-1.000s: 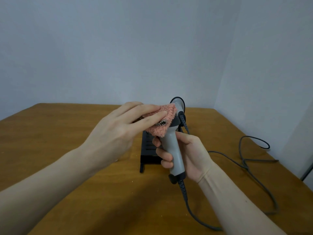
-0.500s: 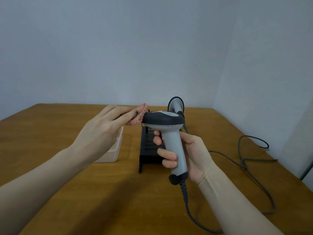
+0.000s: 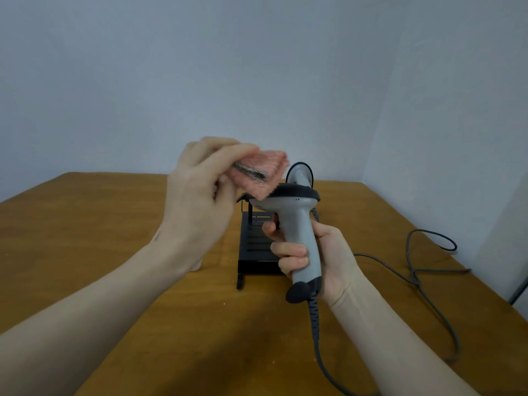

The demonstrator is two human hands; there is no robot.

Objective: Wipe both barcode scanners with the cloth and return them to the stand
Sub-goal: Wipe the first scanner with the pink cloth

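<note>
A black slatted stand [image 3: 257, 244] is seen on the wooden counter [image 3: 114, 238]; a second barcode scanner [image 3: 300, 174] is lodged at its far end, only its grey head and dark rim showing above the held one. A grey barcode scanner [image 3: 297, 224] is gripped upright by its handle in the right hand [image 3: 320, 252], fingers wrapped around it, above the counter and in front of the stand. A folded pink cloth [image 3: 257, 172] is pinched between the fingers and thumb of the left hand [image 3: 200, 201] and is pressed against the left, dark-capped end of the held scanner's head. The cloth and left hand are blurred, and a dark streak on the cloth cannot be made out. The scanner's cable [image 3: 317, 338] is cut off by the lower edge. Compared with half a second earlier, the cloth is raised higher over the head, and the pale plastic tray left of the stand is now almost wholly hidden behind the left wrist.
</note>
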